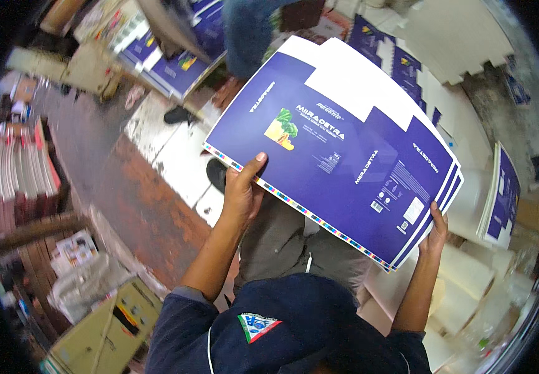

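I hold a small stack of large printed carton sheets [350, 156] in front of me, tilted up toward the right. They are purple, with white stepped top edges, vegetable pictures and a strip of colour patches along the near edge. My left hand [244, 190] grips the near left edge, its thumb on top and its fingers beneath. At the right edge, my right hand [434, 234] is closed on the stack, where several sheet edges show fanned a little apart. Most of the fingers are hidden under the sheets.
More purple printed sheets [166, 71] lie on a stand at the back left. A person's denim-covered leg [247, 37] is just beyond my stack. Bundled paper [17, 165] stands at left, above a beige metal box [107, 330]. At right are other printed sheets [503, 193] and white rolls [466, 274].
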Demonstrator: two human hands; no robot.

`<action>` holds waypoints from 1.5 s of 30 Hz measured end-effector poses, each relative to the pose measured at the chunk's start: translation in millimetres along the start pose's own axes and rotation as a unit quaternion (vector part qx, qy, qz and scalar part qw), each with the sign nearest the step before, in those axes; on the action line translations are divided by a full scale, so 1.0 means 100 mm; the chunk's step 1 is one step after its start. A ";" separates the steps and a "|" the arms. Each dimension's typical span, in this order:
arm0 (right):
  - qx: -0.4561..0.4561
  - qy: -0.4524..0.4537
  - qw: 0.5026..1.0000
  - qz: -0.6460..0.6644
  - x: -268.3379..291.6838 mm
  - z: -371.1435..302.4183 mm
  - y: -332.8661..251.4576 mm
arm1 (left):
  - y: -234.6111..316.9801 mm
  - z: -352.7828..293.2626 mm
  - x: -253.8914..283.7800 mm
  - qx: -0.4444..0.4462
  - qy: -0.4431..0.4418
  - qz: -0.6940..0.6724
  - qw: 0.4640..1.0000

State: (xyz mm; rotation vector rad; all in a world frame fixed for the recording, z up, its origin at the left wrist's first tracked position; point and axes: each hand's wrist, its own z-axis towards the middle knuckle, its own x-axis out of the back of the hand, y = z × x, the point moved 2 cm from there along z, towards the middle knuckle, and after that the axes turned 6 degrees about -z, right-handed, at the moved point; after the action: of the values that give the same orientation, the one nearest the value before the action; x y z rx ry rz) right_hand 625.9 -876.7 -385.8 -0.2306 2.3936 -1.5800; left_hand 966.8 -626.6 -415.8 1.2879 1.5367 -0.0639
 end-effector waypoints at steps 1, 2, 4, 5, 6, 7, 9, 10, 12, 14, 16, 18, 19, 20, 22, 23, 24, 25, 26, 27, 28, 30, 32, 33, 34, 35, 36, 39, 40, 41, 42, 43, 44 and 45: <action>-0.017 -0.014 1.000 -0.016 0.06 0.07 -0.04 | 0.00 -0.07 -0.01 -0.012 0.005 -0.003 1.000; -0.035 -0.028 0.998 -0.033 0.10 0.11 -0.08 | 0.00 -0.14 -0.03 -0.025 0.010 -0.005 1.000; -0.079 -0.068 0.993 -0.063 0.08 0.22 -0.18 | -0.01 -0.27 -0.05 -0.041 0.034 -0.006 0.999; -0.089 -0.083 0.989 -0.087 0.17 0.27 -0.22 | -0.05 -0.36 -0.03 -0.045 0.050 -0.006 0.998; -0.097 -0.097 0.985 -0.105 0.16 0.30 -0.27 | -0.08 -0.42 -0.02 -0.049 0.062 -0.002 0.997; -0.097 -0.122 0.982 -0.107 0.14 0.36 -0.29 | -0.14 -0.46 0.00 -0.066 0.059 -0.009 0.996; -0.080 -0.187 0.973 -0.109 0.22 0.58 -0.24 | -0.23 -0.56 0.02 -0.114 0.045 -0.011 0.992; -0.077 -0.211 0.969 -0.103 0.23 0.68 -0.19 | -0.28 -0.61 0.03 -0.137 0.034 -0.016 0.990; -0.083 -0.245 0.962 -0.090 0.12 0.81 -0.15 | -0.30 -0.69 -0.03 -0.177 0.043 -0.003 0.983; -0.093 -0.283 0.947 -0.118 0.17 0.97 -0.16 | -0.36 -0.81 -0.09 -0.203 0.063 -0.023 0.977; -0.122 -0.335 0.924 -0.137 0.15 1.12 -0.18 | -0.39 -0.90 -0.19 -0.259 0.095 -0.046 0.960; -0.127 -0.358 0.912 -0.155 0.07 1.11 -0.22 | -0.40 -0.98 -0.24 -0.293 0.090 -0.055 0.950; -0.140 -0.365 0.907 -0.157 0.09 1.20 -0.21 | -0.41 -1.03 -0.26 -0.305 0.087 -0.060 0.946; -0.153 -0.370 0.902 -0.160 0.10 1.33 -0.19 | -0.41 -1.07 -0.28 -0.317 0.098 -0.053 0.942; -0.182 -0.391 0.888 -0.161 0.10 1.44 -0.16 | -0.43 -1.16 -0.32 -0.336 0.115 -0.039 0.934; -0.187 -0.390 0.887 -0.163 0.17 1.54 -0.11 | -0.41 -1.20 -0.37 -0.335 0.118 -0.047 0.934; -0.176 -0.410 0.876 -0.182 0.13 1.52 -0.13 | -0.38 -1.25 -0.43 -0.335 0.123 -0.054 0.933; -0.190 -0.437 0.862 -0.173 0.22 1.64 -0.09 | -0.36 -1.28 -0.50 -0.332 0.126 -0.058 0.933; -0.204 -0.462 0.848 -0.164 0.31 1.76 -0.05 | -0.35 -1.27 -0.56 -0.335 0.135 -0.052 0.931; -0.191 -0.466 0.846 -0.177 0.26 1.65 -0.08 | -0.34 -1.27 -0.59 -0.333 0.141 -0.041 0.931; -0.230 -0.473 0.834 -0.165 0.40 1.90 0.02 | -0.31 -1.26 -0.61 -0.330 0.146 -0.029 0.932; -0.310 -0.477 0.808 -0.150 0.46 1.97 -0.06 | -0.31 -1.24 -0.59 -0.312 0.144 -0.041 0.938; -0.230 -0.429 0.803 -0.343 0.48 1.92 -0.11 | -0.39 -1.14 -0.43 -0.301 0.160 -0.054 0.939; -0.218 -0.389 0.789 -0.422 0.45 1.85 -0.19 | -0.46 -1.11 -0.29 -0.295 0.180 -0.037 0.938; -0.205 -0.346 0.769 -0.498 0.44 1.79 -0.25 | -0.52 -1.08 -0.16 -0.304 0.194 -0.019 0.933; -0.176 -0.322 0.759 -0.538 0.45 1.80 -0.27 | -0.56 -1.07 -0.07 -0.301 0.212 0.005 0.930; -0.146 -0.300 0.778 -0.532 0.53 1.86 -0.27 | -0.58 -1.07 0.01 -0.298 0.226 0.028 0.927; -0.054 -0.278 0.824 -0.490 0.41 1.86 -0.29 | -0.60 -1.13 0.18 -0.299 0.216 0.056 0.928; -0.015 -0.264 0.835 -0.483 0.32 1.82 -0.27 | -0.61 -1.16 0.25 -0.298 0.217 0.064 0.928; 0.000 -0.268 0.842 -0.468 0.18 1.70 -0.30 | -0.64 -1.19 0.39 -0.280 0.194 0.061 0.938; 0.035 -0.263 0.850 -0.455 0.05 1.59 -0.30 | -0.69 -1.20 0.56 -0.246 0.183 0.062 0.950; 0.069 -0.259 0.856 -0.443 -0.07 1.50 -0.28 | -0.71 -1.24 0.61 -0.250 0.171 0.055 0.951; 0.102 -0.255 0.858 -0.433 -0.18 1.43 -0.26 | -0.73 -1.29 0.64 -0.255 0.162 0.048 0.952; 0.166 -0.263 0.837 -0.451 -0.27 1.39 -0.24 | -0.74 -1.34 0.63 -0.234 0.152 0.015 0.960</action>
State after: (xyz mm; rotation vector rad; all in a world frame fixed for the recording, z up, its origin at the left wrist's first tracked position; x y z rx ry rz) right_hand 693.5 -1000.7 -411.9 -1.6595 1.5685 -1.8699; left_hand 834.2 -532.0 -445.8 0.9670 1.6605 0.5099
